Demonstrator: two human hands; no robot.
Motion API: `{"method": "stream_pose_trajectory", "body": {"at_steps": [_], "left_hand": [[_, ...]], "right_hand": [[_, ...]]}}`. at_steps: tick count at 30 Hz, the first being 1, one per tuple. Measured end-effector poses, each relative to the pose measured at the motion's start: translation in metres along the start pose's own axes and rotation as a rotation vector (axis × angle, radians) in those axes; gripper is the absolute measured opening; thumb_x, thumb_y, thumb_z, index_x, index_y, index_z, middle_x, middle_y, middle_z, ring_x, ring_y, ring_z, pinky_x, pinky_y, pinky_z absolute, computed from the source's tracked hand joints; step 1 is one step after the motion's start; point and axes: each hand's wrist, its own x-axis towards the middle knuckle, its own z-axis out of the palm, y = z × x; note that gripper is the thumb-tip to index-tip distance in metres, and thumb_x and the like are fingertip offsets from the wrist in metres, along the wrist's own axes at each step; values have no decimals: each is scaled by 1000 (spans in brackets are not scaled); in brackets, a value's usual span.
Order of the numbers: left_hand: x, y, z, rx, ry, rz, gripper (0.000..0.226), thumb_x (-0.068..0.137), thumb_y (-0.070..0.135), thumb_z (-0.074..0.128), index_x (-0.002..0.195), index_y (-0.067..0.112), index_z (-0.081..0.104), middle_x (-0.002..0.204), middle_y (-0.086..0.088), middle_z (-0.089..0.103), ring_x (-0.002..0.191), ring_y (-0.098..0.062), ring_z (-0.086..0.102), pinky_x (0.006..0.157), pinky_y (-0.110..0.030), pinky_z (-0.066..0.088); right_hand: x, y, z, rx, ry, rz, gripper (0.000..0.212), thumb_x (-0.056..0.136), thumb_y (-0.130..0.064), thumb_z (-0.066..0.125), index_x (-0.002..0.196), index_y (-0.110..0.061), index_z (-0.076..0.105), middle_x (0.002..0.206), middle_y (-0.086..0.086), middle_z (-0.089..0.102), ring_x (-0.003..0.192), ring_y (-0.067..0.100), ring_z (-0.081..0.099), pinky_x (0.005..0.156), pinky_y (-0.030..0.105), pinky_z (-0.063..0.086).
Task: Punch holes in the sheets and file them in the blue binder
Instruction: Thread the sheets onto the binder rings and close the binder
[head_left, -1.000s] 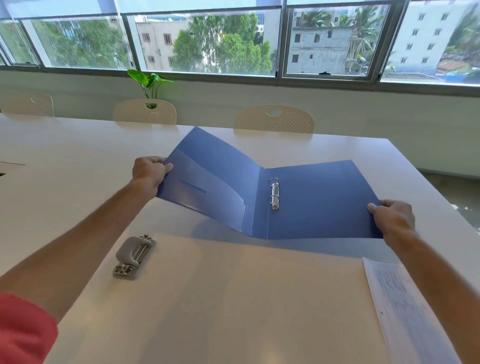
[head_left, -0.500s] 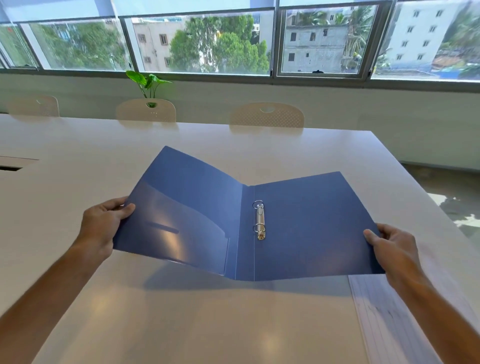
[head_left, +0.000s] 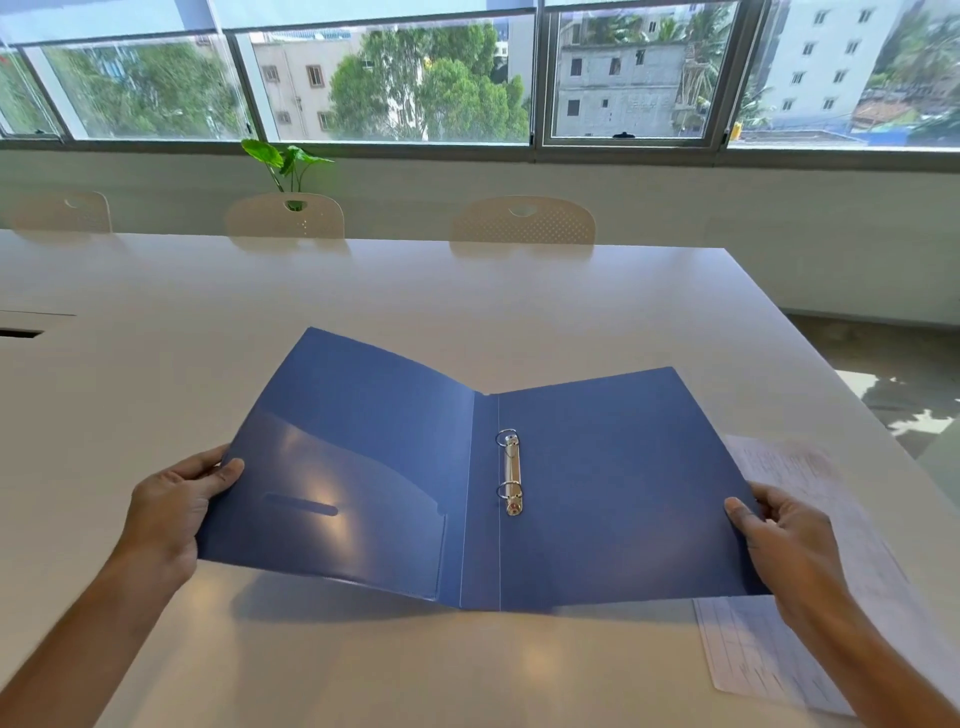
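The blue binder (head_left: 613, 483) is spread open above the white table (head_left: 467, 291), its covers raised in a shallow V. A metal two-ring clip (head_left: 510, 478) sits along its spine, rings closed, and a clear pocket lines the left cover. My left hand (head_left: 174, 512) grips the left cover's outer edge, thumb on the inside. My right hand (head_left: 789, 545) grips the right cover's edge the same way. The printed sheets (head_left: 810, 639) lie on the table at the right, partly under the binder and my right arm. The hole punch is out of view.
Three cream chairs (head_left: 522, 221) stand along the table's far side, with a green plant (head_left: 288, 161) behind the middle one. A dark slot (head_left: 21, 332) is cut into the table at the far left. The table's right edge (head_left: 810, 353) drops to the floor.
Both hands have drawn the open binder nearer to me and lower in view. The hole punch, seen on the table at the left one second ago, has left the view.
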Motion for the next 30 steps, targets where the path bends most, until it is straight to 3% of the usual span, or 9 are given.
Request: {"method": "stream_pose_trajectory", "body": {"at_steps": [5,8,13,16,19,23,25,27,30], "left_hand": [[-2,-10,-10,48,-27,-54,15,83,6,67,92,17,73,76,9,75,66,-9,68,56,-21,57],[1,-16,-19,119,-45,-95,14,83,8,67,94,15,73,86,1,75,73,-15,67,63,-28,53],[9,-23,-27,174,-21,-138,10,83,10,68,91,14,73,70,6,75,55,-7,68,54,-22,55],[12,-20,-24,240,3,-105,17,84,12,68,101,12,72,85,-1,74,67,-16,67,57,-25,54],[4,-13,-12,469,107,74,30,83,17,70,112,18,67,111,-8,69,95,-24,62,79,-37,48],[-19,1,20,859,143,517,32,80,12,72,111,16,67,116,-9,67,107,-31,60,85,-35,41],[-30,6,42,863,96,645,31,78,6,74,108,11,68,115,-8,69,104,-31,62,88,-32,40],[-42,8,68,802,23,658,29,77,4,75,104,11,71,108,-4,72,91,-22,65,86,-22,41],[-64,-1,110,739,-153,660,24,75,4,77,97,13,74,93,1,73,71,-10,60,71,-3,36]], "right_hand": [[0,7,-6,-120,-11,29,22,94,-20,63,114,-14,67,89,-1,71,80,23,67,68,38,56],[1,5,-12,-230,1,3,22,89,-22,69,110,-16,70,81,-2,71,76,21,67,66,39,54],[2,0,-19,-432,22,-44,28,86,-28,72,111,-14,71,77,-6,68,74,20,62,58,29,41],[2,-2,-20,-542,50,-97,34,86,-30,71,115,-13,68,80,-9,67,75,19,58,67,33,45],[3,-4,-19,-658,120,-262,39,83,-29,74,117,-10,65,98,3,70,71,18,54,67,32,46],[0,-24,1,-566,4,-337,36,81,-26,76,114,-14,67,91,-3,68,63,11,60,62,23,42],[-5,-35,18,-503,-101,-363,34,81,-25,76,113,-17,68,87,-8,68,62,2,60,58,17,39],[-12,-43,37,-447,-207,-396,32,81,-25,76,112,-20,68,86,-11,69,58,-1,60,60,12,40],[-20,-53,64,-439,-334,-479,27,83,-27,75,108,-23,70,88,-16,67,60,-1,61,65,8,41]]}}
